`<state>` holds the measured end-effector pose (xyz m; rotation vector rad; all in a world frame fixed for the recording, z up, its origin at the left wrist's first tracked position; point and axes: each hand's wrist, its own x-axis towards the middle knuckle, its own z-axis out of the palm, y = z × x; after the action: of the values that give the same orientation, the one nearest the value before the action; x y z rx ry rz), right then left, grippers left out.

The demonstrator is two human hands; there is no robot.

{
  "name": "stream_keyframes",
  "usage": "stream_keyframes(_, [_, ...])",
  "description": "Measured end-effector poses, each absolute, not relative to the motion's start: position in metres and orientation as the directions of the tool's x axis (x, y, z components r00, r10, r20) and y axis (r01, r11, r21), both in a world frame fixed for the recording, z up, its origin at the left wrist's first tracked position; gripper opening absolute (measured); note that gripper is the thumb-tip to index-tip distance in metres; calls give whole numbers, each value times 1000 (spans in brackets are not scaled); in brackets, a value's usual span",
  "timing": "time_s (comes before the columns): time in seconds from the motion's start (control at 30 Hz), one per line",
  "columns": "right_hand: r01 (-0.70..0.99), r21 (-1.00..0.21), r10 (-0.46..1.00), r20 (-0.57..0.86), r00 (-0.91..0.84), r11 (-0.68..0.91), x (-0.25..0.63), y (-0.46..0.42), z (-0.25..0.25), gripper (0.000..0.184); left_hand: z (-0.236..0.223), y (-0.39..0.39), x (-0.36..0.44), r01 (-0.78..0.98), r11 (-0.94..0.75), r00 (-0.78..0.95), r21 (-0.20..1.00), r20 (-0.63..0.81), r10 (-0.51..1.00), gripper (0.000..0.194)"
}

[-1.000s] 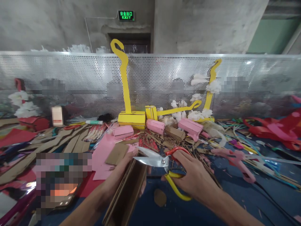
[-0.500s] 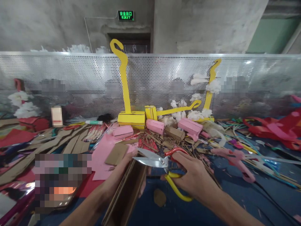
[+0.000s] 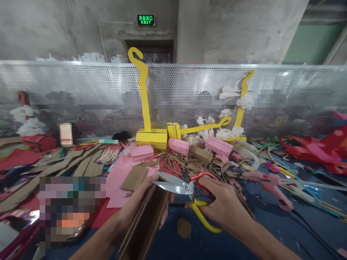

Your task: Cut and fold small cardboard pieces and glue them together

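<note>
My left hand (image 3: 145,189) is wrapped round a long folded piece of brown cardboard (image 3: 148,220), an open trough held slanting at the front; some of its fingers show along the right side. In my right hand (image 3: 218,196) is a pair of scissors (image 3: 176,184) with one red and one yellow handle loop. The blades are slightly apart and point left, at the far end of the cardboard. A small brown cardboard piece (image 3: 184,228) lies on the blue table just right of the trough.
Beyond my hands are pink boxes (image 3: 141,152), a yellow box with a hooked upright (image 3: 151,137), and brown scraps. A pink glue gun (image 3: 273,184) with a black cord lies right. Cardboard strips (image 3: 62,162) cover the left. A perforated metal screen (image 3: 173,83) stands behind.
Almost nothing differs. The view has tilted very slightly, while both hands, the cardboard and the scissors keep nearly the same positions.
</note>
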<state>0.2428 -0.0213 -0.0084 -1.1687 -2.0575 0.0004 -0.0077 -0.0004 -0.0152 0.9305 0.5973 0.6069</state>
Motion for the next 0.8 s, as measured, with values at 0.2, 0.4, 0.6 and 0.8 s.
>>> stream_keyframes(0.2, [752,-319,727,621,-294,577,245,-17,-17,23,-10,-2,-4,-279,494,651,823,-216,728,65])
stream_keyframes(0.4, [804,-359,783,589,-199,474,246,-12,-11,34,-8,-1,-2,-386,459,635,800,-131,762,48])
stream_keyframes(0.6, [774,-390,793,565,-226,499,245,-17,-1,29,2,-5,3,-403,459,581,791,-166,796,46])
stream_keyframes(0.8, [729,-504,816,563,-128,462,246,-10,-12,26,-7,0,3,-388,133,260,912,-31,965,55])
